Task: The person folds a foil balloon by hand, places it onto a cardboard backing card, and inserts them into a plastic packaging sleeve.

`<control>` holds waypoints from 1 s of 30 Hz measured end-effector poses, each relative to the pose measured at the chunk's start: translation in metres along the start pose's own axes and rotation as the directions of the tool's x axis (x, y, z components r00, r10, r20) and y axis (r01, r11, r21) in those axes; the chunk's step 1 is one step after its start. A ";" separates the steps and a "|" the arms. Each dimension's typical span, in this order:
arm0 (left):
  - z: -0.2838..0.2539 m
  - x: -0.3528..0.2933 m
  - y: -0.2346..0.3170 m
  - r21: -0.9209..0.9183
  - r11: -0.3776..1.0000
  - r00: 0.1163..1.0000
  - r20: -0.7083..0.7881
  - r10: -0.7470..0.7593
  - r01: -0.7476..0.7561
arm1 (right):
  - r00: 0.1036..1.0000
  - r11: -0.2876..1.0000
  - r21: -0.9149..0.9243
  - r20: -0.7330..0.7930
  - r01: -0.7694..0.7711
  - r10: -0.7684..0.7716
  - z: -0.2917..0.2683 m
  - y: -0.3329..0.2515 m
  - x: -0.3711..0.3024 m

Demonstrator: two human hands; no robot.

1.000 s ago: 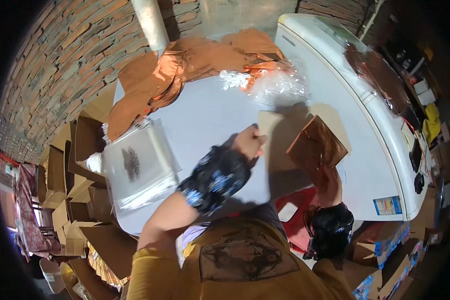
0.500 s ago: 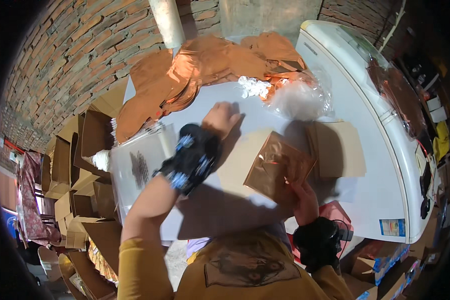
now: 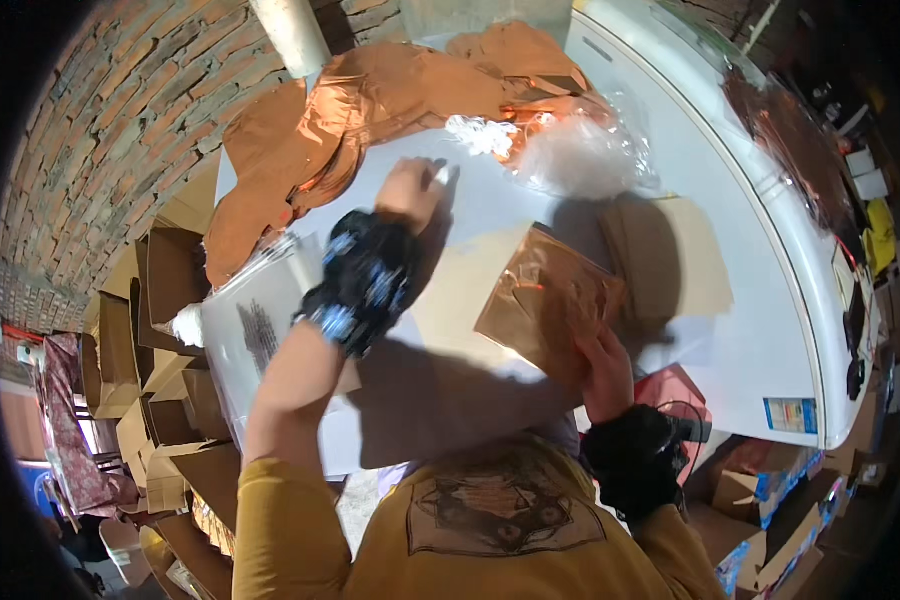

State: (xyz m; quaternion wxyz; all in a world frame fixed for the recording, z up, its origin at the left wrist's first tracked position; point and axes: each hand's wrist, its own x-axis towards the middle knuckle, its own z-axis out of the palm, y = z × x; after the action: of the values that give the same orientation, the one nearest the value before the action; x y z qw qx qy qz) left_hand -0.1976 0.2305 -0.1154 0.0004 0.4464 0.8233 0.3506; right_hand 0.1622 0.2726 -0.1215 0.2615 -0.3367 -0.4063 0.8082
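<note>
My left hand (image 3: pixel 413 192) is over the white tabletop, its fingers curled in and closed. A small pale spot shows at its fingertips, too small to name. Just beyond it lies a bunch of white string-like strips (image 3: pixel 482 135). My right hand (image 3: pixel 604 366) lies on the lower right part of a shiny copper-coloured foil packet (image 3: pixel 532 290), fingers stretched out flat over it. The packet sits at an angle, partly on a tan cardboard sheet (image 3: pixel 460 285). Both wrists wear black bands.
Copper foil pieces (image 3: pixel 410 90) are heaped along the far edge. A clear plastic bag (image 3: pixel 585 155) lies beside them, and cardboard sheets (image 3: pixel 695 255) at right. Clear plastic sleeves (image 3: pixel 260 320) are stacked at left. Open cardboard boxes (image 3: pixel 175 280) stand beyond the left edge; a white curved panel (image 3: pixel 760 220) borders the right.
My right hand has shifted from the packet's lower edge to lying flatter across it. My left hand stays near the white strips. The whole view has tilted and shifted slightly.
</note>
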 end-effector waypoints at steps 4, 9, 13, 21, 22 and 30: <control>-0.026 -0.075 0.036 -0.104 0.958 0.951 0.137 0.279 -0.266 | 0.999 0.998 0.049 -0.039 0.036 -0.034 -0.003 0.004 0.002; 0.001 -0.112 0.017 0.101 0.870 0.875 0.072 0.478 -0.483 | 0.996 0.994 -0.061 0.020 0.086 -0.084 0.012 0.011 -0.008; 0.001 -0.108 0.027 -0.004 0.894 0.891 0.090 0.446 -0.447 | 0.999 0.998 -0.065 -0.041 0.018 -0.020 0.018 0.009 -0.016; 0.005 -0.137 0.043 0.000 0.936 0.934 0.062 0.352 -0.352 | 0.995 0.997 0.077 -0.099 -0.025 0.033 0.014 0.014 -0.012; 0.003 -0.140 0.047 -0.003 0.937 0.935 0.062 0.349 -0.349 | 0.993 0.996 0.081 -0.110 -0.030 0.039 0.012 0.014 -0.013; -0.009 -0.145 0.037 -0.159 0.967 0.979 0.007 0.203 -0.199 | 0.990 0.996 0.081 -0.134 -0.023 0.034 0.023 0.030 -0.011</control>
State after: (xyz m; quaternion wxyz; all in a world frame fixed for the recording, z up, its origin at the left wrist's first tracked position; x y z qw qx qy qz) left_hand -0.0858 0.1315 -0.1325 0.0097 0.5302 0.7435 0.4073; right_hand 0.1480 0.2382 -0.1325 0.2899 -0.3858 -0.3503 0.8028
